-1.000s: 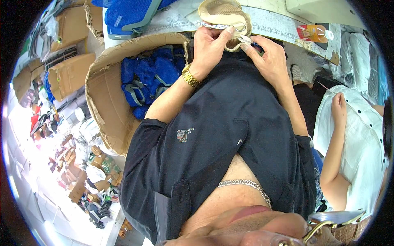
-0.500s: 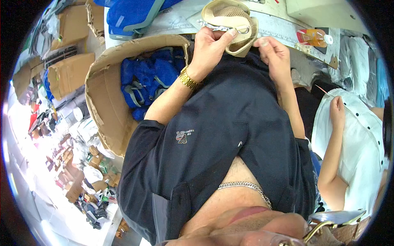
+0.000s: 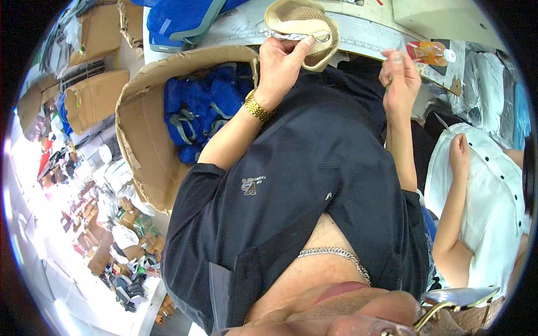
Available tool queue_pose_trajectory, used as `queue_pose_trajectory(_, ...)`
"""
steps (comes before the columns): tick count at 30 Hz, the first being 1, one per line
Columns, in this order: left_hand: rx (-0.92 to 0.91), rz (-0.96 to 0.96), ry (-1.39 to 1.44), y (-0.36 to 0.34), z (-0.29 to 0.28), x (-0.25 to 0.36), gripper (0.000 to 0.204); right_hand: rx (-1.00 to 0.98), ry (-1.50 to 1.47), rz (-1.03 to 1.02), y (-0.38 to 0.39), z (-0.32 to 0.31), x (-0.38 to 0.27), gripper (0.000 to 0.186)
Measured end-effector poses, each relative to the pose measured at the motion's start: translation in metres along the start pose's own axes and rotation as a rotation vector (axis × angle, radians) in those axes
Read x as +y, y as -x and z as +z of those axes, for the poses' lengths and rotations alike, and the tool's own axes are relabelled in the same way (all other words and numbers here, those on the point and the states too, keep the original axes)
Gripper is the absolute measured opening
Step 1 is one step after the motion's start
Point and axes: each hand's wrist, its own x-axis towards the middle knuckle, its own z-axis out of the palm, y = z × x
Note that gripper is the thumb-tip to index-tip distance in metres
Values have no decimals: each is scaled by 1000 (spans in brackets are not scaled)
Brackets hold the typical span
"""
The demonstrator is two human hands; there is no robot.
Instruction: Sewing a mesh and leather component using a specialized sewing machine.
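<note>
My left hand (image 3: 282,66) is closed on a beige mesh fabric piece (image 3: 307,26) with a cream band and a curved, bound rim. Its thumb presses near a shiny metal item (image 3: 296,37) with a ring at one end, lying across the fabric; its exact kind is unclear. My right hand (image 3: 400,84) is raised apart from the fabric, near an orange drink bottle (image 3: 427,52). Its fingers are loosely bent and slightly blurred, the thumb apart from them, with nothing plainly visible in them.
A large open cardboard box (image 3: 147,131) with blue fabric pieces (image 3: 196,106) stands at my left. More blue pieces (image 3: 182,21) lie on the white worktable (image 3: 241,31). On the right sits a person in a white top (image 3: 487,196). Clear-wrapped goods (image 3: 490,92) are behind them.
My right hand has moved away from the fabric's edge, to the right toward the bottle. My left hand, still holding the beige fabric, has shifted slightly left.
</note>
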Motion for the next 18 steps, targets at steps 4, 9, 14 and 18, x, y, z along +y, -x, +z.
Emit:
queue_pose_trajectory(4,-71,-53,35,2,-1,0,24,-20,-47,-34,-1,0,1,36)
queue_pose_trajectory(9,-86,-123,267,5,0,4,28,0,-77,-67,1,5,6,30)
queue_pose_trajectory(14,-85,-131,230,7,2,8,30,-25,-685,321,10,5,15,24)
queue_pose_trajectory(18,-97,-59,208,7,5,6,25,68,-1108,410,17,0,19,24)
